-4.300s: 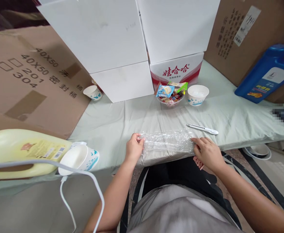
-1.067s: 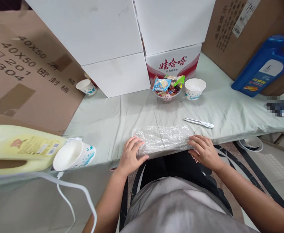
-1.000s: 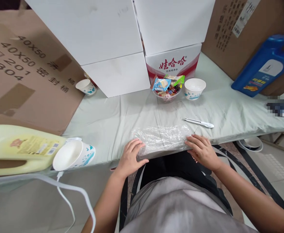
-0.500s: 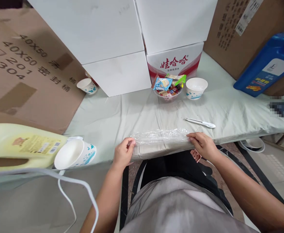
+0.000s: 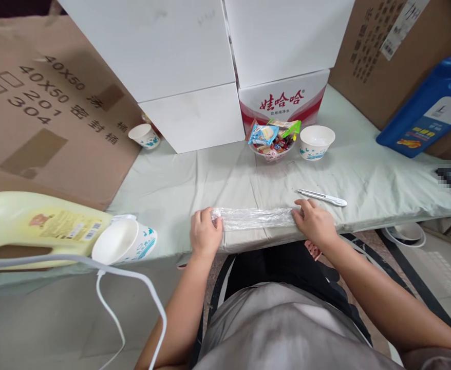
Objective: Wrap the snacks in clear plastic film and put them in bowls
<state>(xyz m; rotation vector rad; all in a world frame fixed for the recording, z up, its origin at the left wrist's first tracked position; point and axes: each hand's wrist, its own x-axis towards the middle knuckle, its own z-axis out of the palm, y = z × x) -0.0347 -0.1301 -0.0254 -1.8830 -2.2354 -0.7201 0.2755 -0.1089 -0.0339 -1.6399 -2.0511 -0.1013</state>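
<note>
The strip of clear plastic film [image 5: 254,218] lies folded into a narrow band along the near edge of the table [image 5: 218,180], which is covered with a pale green cloth. The left hand [image 5: 205,234] has its grip closed around the film's left end, fingers curled over it, while the right hand [image 5: 315,223] presses the right end down with flat fingers, holding it against the cloth rather than pinching it. To fold or roll such thin film well, it seems wise to keep both ends level and taut so the band stays even and no crease wanders, and to press along the length before letting go, since the film looks springy and apt to unfold. Just beyond the right hand lies a slim white utility knife [image 5: 322,197]. Farther back stand a bowl of wrapped snacks [image 5: 272,144] and an empty paper bowl [image 5: 317,142], in front of a red and white carton [image 5: 283,103]. How many layers the film has is hard to tell, as its transparency blurs the edges; the left thumb is hidden, and whether anything is wrapped inside cannot be made out.
</note>
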